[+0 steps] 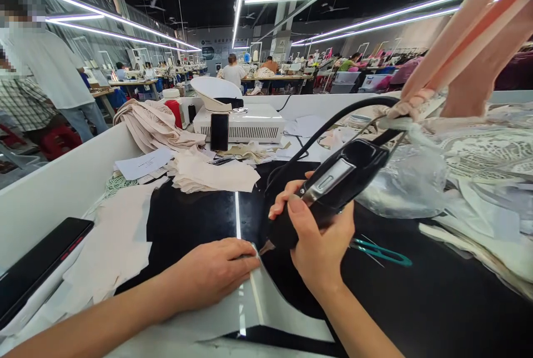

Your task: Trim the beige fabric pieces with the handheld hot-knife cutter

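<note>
My right hand [320,252] is wrapped round a black corded hand tool [341,172] with a silver lever and a narrow metal tip. The tip points down and left, close to the fingertips of my left hand [216,269]. That left hand lies flat, fingers stretched out, on a pale thin piece [270,291] over the black work surface [195,219]. Whether the tip touches the piece, I cannot tell. Teal thread snips [385,252] lie just right of my right hand. The tool's thick black cord [328,125] loops up behind it to a knotted pink fabric tie [416,97].
Pale cut fabric pieces [214,169] lie behind and left of my hands. A white vented box [254,125] stands at the back, a phone [219,131] against it. Clear plastic bags [408,180] and lace [478,152] pile up at right. A black device [41,263] lies left.
</note>
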`<state>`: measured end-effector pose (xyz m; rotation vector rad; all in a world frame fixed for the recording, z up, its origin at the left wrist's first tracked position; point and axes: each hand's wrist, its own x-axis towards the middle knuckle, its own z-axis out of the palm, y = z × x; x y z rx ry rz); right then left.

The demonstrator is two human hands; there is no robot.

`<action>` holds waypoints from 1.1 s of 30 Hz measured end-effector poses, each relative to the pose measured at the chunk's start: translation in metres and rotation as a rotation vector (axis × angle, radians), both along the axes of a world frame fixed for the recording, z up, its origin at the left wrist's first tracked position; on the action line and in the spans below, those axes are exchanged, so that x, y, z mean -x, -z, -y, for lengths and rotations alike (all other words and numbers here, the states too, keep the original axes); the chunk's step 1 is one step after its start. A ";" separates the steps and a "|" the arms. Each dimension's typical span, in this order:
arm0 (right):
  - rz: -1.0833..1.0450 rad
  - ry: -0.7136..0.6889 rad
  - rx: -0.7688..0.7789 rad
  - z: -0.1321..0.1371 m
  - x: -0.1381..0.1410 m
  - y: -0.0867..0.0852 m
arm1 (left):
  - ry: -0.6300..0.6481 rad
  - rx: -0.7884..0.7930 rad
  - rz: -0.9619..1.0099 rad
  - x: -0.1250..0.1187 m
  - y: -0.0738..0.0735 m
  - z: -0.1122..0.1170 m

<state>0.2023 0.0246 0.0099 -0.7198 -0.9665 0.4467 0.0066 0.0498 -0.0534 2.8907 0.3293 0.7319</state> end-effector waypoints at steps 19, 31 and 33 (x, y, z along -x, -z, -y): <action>0.008 0.055 0.015 0.009 -0.002 0.002 | -0.006 0.037 -0.009 0.002 0.002 -0.001; 0.027 0.051 0.026 0.016 0.000 0.004 | -0.028 0.095 -0.096 0.005 -0.002 -0.001; 0.036 0.060 0.031 0.015 0.000 0.004 | -0.033 0.113 -0.111 0.006 -0.002 -0.002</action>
